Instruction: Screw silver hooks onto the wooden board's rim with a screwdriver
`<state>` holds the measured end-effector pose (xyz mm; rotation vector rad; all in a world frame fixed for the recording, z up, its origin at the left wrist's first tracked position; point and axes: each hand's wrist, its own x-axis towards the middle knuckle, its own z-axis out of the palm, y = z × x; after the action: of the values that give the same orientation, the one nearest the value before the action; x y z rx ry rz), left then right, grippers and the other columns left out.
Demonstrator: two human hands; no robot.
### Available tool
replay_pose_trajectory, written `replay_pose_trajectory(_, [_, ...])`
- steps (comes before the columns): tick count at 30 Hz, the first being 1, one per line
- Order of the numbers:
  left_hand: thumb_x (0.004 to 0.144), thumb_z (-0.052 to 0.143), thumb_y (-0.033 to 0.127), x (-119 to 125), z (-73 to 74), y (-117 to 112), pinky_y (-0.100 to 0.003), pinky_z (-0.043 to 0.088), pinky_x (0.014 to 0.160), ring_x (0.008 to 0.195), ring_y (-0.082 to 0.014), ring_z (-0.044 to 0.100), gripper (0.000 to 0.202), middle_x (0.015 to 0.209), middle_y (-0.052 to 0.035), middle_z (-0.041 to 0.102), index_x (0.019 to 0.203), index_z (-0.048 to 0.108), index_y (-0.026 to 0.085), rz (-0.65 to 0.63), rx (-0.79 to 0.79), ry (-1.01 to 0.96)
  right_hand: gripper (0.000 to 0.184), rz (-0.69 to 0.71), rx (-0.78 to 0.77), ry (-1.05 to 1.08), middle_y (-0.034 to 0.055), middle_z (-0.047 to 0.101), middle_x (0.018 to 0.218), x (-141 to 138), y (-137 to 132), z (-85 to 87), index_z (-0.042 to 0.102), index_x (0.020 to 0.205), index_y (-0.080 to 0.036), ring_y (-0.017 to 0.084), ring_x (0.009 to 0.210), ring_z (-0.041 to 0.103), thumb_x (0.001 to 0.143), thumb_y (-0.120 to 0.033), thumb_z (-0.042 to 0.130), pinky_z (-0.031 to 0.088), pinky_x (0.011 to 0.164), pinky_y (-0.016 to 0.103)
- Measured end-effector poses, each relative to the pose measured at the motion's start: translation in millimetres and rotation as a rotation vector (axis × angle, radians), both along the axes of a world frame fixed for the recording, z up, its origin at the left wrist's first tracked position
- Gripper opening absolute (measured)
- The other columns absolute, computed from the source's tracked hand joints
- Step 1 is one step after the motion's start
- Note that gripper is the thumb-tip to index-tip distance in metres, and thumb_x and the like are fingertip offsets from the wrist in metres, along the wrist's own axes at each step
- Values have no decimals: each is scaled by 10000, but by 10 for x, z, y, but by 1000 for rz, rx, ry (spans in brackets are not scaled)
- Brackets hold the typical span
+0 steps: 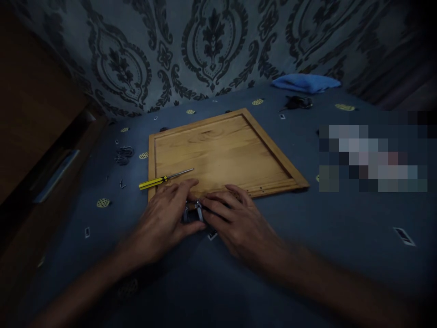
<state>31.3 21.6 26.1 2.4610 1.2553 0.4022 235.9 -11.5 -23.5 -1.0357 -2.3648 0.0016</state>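
Several small metal parts [122, 155] are scattered on the blue sheet [307, 237] at far left. A yellow screwdriver [164, 178] is laid across the near left corner of the wooden panel [221, 150]. A metal hinge [193, 210] is pinched between the fingertips of the left hand [167, 217] and right hand [236, 219], at the panel's near edge. A folded blue cloth [305, 83] is seen far right.

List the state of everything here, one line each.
left hand: fingers on the hinge, grip unclear.
right hand: fingers on the hinge, grip unclear.
hinge: metal, mostly covered, at the panel's near edge.
panel: lying flat on the patterned cloth.
screwdriver: lying untouched across the panel's left edge.
towel: folded, at the far side.
hardware: loose pieces left of the panel.
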Motion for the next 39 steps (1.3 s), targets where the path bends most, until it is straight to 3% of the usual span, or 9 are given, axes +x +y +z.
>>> replay_pose_trajectory(4, [752, 854, 257, 2, -4, 1, -554, 485, 1011, 1197, -343, 624, 710, 1205, -88, 695, 1344, 462, 232, 16, 5, 8, 261, 4, 15, 61, 68, 762, 1153, -2, 5, -22, 721, 1104, -203, 242, 1123, 613, 981, -117, 508, 390, 1098, 542])
replay_pose_trajectory(17, [768, 852, 276, -8, 0, 4, -485, 495, 977, 1147, -299, 630, 652, 1154, -54, 697, 1307, 488, 236, -19, -10, 1, 387, 13, -9, 33, 110, 730, 1262, -3, 2, -58, 678, 1265, -179, 263, 1229, 605, 970, -95, 442, 384, 1117, 577])
replay_pose_trajectory(25, [791, 835, 296, 10, 22, 9, -441, 515, 890, 1050, -275, 631, 416, 1105, -50, 677, 1113, 582, 225, -21, -10, 29, 354, 20, -13, 32, 114, 726, 1274, -21, -7, -41, 679, 1256, -163, 263, 1238, 611, 974, -101, 476, 392, 1123, 591])
replay_pose_trajectory(32, [813, 828, 352, -44, 60, -26, -474, 507, 904, 1066, -294, 604, 439, 1139, -74, 661, 1149, 577, 222, -59, 57, 94, 316, 26, -8, 40, 109, 741, 1242, -11, -12, -29, 692, 1199, -158, 266, 1216, 626, 953, -90, 506, 396, 1122, 585])
replay_pose_trajectory(39, [814, 825, 362, -36, 130, -26, -475, 500, 852, 1009, -302, 615, 353, 1024, -55, 700, 1039, 616, 187, -93, 112, 134, 315, 16, -38, 31, 87, 739, 1259, -12, -8, -20, 699, 1181, -202, 251, 1228, 623, 942, -85, 532, 375, 1136, 559])
